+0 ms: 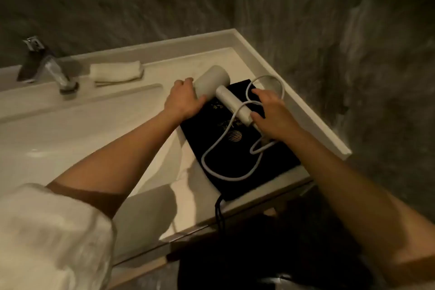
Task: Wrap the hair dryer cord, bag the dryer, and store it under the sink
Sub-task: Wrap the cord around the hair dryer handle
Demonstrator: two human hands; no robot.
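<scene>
Lying beside dryer point(213, 82): towel point(117, 72), faucet point(50, 67).

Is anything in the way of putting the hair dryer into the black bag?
Yes. The hair dryer and its loose cord lie on top of the flat black bag, pinning it down. Both the left hand and right hand already touch the dryer.

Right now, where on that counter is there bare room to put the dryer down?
Free: the strip of counter between the folded towel and the dryer, and the basin left of the black bag. Crowded: the right corner, where bag, dryer, looped cord and both hands sit.
</scene>
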